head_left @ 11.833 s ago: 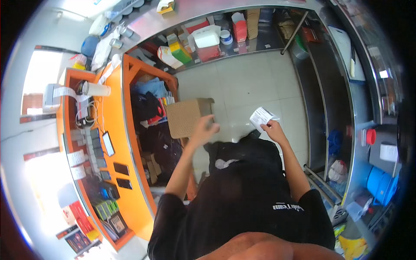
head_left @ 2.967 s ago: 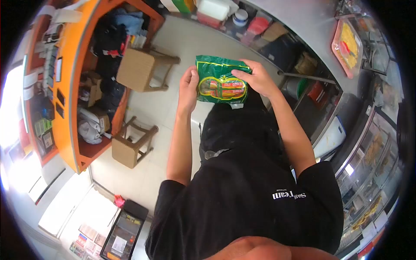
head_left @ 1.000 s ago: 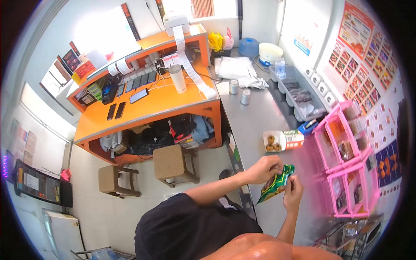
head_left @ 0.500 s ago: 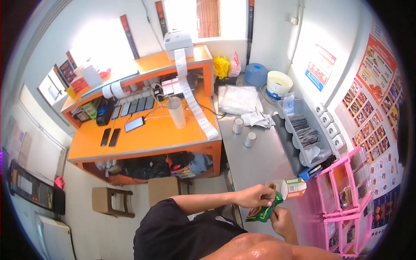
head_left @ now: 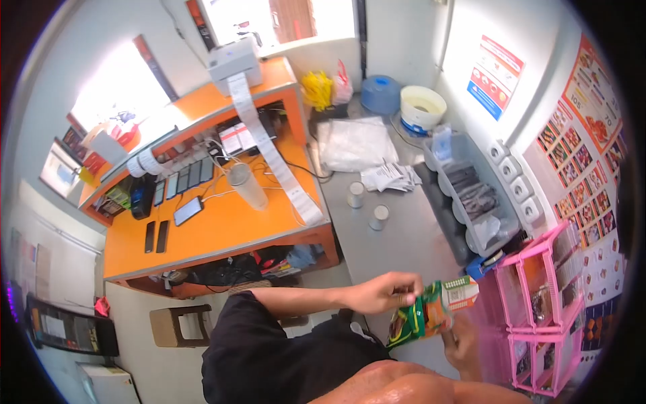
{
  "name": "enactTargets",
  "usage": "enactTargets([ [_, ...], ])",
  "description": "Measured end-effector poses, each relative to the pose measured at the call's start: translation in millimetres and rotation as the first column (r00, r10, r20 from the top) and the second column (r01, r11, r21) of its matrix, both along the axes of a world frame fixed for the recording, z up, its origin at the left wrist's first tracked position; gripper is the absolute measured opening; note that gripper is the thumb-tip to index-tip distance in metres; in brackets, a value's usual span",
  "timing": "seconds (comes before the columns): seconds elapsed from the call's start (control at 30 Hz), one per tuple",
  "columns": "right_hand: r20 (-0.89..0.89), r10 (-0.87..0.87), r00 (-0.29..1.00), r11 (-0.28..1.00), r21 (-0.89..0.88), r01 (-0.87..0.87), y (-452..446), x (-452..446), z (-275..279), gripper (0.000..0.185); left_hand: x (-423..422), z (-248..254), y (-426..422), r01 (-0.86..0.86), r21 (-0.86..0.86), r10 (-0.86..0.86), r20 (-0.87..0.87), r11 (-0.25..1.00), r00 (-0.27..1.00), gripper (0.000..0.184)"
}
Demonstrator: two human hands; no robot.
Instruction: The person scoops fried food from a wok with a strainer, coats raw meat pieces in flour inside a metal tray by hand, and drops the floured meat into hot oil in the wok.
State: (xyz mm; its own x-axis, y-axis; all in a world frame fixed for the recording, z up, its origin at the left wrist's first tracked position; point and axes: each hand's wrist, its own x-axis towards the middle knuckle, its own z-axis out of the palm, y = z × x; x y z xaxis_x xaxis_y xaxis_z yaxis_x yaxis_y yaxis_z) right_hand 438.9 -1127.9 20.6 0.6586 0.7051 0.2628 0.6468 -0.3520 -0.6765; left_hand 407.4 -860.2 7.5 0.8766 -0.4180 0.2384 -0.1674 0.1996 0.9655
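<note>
My left hand [head_left: 387, 293] reaches in from the left, its fingers pinched at the upper edge of a shiny green packet [head_left: 412, 324] with yellow and orange print. The packet hangs tilted over the metal counter's near edge. My right hand [head_left: 464, 347] is at the packet's lower right edge; its fingers are smeared by motion, and I cannot tell whether they grip it. Just beyond the packet lies a small white, orange and green carton [head_left: 461, 293], partly hidden by it.
Pink plastic racks [head_left: 538, 289] stand at the right. A grey bin [head_left: 471, 195] with dark sachets, two small cans [head_left: 379, 217] and white sachets [head_left: 390, 178] sit on the metal counter [head_left: 397, 246]. Phones and a cup [head_left: 247, 186] occupy the orange desk [head_left: 262, 229]. A stool [head_left: 171, 326] is below.
The packet has turned so more of its printed face shows. My left hand has shifted slightly left and up, my right hand slightly right and down. The camera view has tilted.
</note>
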Motion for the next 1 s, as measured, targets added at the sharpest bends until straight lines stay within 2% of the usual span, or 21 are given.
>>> enactTargets([
  [0.03, 0.040, -0.094, 0.995, 0.992, 0.092, 0.090, 12, 10, 1, 0.012, 10, -10, -5, -0.022, -0.130, 0.014, -0.062, 0.991, 0.998, 0.014],
  [0.07, -0.060, -0.167, 0.984, 0.962, 0.208, 0.176, 21, 17, 1, 0.012, 19, -16, -9, -0.051, -0.249, 0.020, -0.123, 0.967, 0.992, 0.016],
  [0.1, -0.166, -0.221, 0.961, 0.913, 0.312, 0.264, 29, 23, 2, 0.012, 27, -19, -13, -0.064, -0.268, 0.035, -0.110, 0.961, 0.993, 0.018],
  [0.17, -0.335, -0.260, 0.906, 0.852, 0.362, 0.378, 41, 35, 3, 0.011, 43, -25, -19, -0.094, -0.093, 0.099, 0.051, 0.991, 0.994, 0.016],
  [0.2, -0.396, -0.257, 0.882, 0.861, 0.320, 0.395, 45, 41, 4, 0.011, 50, -27, -22, -0.118, -0.007, 0.118, 0.136, 0.993, 0.984, 0.015],
  [0.23, -0.452, -0.253, 0.855, 0.869, 0.283, 0.406, 47, 47, 3, 0.010, 56, -26, -25, -0.122, -0.013, 0.123, 0.100, 0.992, 0.987, 0.011],
  [0.3, -0.388, -0.341, 0.856, 0.911, 0.089, 0.404, 47, 61, -7, 0.006, 63, -24, -29, -0.145, -0.022, 0.145, 0.022, 0.989, 0.989, 0.006],
  [0.33, -0.348, -0.377, 0.858, 0.918, -0.016, 0.397, 45, 69, -13, 0.004, 66, -27, -27, -0.178, -0.002, 0.178, 0.041, 0.984, 0.983, 0.007],
  [0.4, -0.380, -0.410, 0.829, 0.893, 0.020, 0.450, 37, 88, -32, 0.002, 72, -39, -19, -0.257, 0.027, 0.253, 0.091, 0.966, 0.963, 0.009],
  [0.43, -0.395, -0.417, 0.818, 0.882, 0.039, 0.469, 36, 95, -37, 0.001, 71, -44, -16, -0.263, -0.009, 0.263, 0.019, 0.965, 0.965, 0.010],
  [0.53, -0.354, -0.468, 0.810, 0.872, -0.033, 0.489, 51, 101, -28, 0.002, 65, -62, -16, -0.323, 0.038, 0.314, 0.150, 0.946, 0.937, 0.008],
  [0.57, -0.283, -0.442, 0.851, 0.891, -0.023, 0.454, 56, 101, -23, 0.003, 63, -72, -15, -0.336, 0.005, 0.333, 0.101, 0.942, 0.937, 0.007],
  [0.67, -0.235, -0.366, 0.900, 0.909, 0.119, 0.400, 54, 109, -43, 0.004, 57, -84, -6, -0.415, -0.082, 0.422, 0.147, 0.906, 0.894, 0.012],
  [0.7, -0.228, -0.337, 0.913, 0.924, 0.107, 0.367, 65, 104, -31, 0.005, 56, -98, -3, -0.399, -0.112, 0.410, 0.119, 0.910, 0.904, 0.024],
  [0.73, -0.260, -0.293, 0.920, 0.943, 0.078, 0.322, 77, 97, -21, 0.004, 56, -108, -4, -0.452, -0.192, 0.448, -0.065, 0.871, 0.892, 0.029],
  [0.8, -0.326, -0.219, 0.920, 0.970, 0.028, 0.241, 101, 86, -6, 0.004, 61, -130, -9, -0.560, -0.318, 0.418, -0.417, 0.765, 0.807, 0.040],
  [0.83, -0.265, -0.142, 0.954, 0.986, 0.047, 0.160, 105, 88, -15, 0.003, 71, -169, -11, -0.518, -0.400, 0.274, -0.526, 0.756, 0.805, 0.056],
  [0.87, -0.246, -0.132, 0.960, 0.988, 0.044, 0.147, 111, 86, -10, 0.003, 72, -173, -11, -0.522, -0.403, 0.208, -0.606, 0.752, 0.767, 0.057],
  [0.93, -0.212, -0.117, 0.970, 0.991, 0.032, 0.127, 122, 79, 0, 0.002, 72, -177, -13, -0.524, -0.412, 0.056, -0.744, 0.745, 0.665, 0.061],
  [0.97, -0.203, -0.125, 0.971, 0.990, 0.041, 0.136, 125, 79, 0, 0.002, 77, -196, -14, -0.389, -0.593, -0.133, -0.649, 0.705, 0.749, 0.064],
  [1.0, -0.196, -0.143, 0.970, 0.987, 0.049, 0.155, 125, 81, -2, 0.002, 71, -183, -13, -0.388, -0.610, -0.162, -0.654, 0.691, 0.739, 0.064],
])
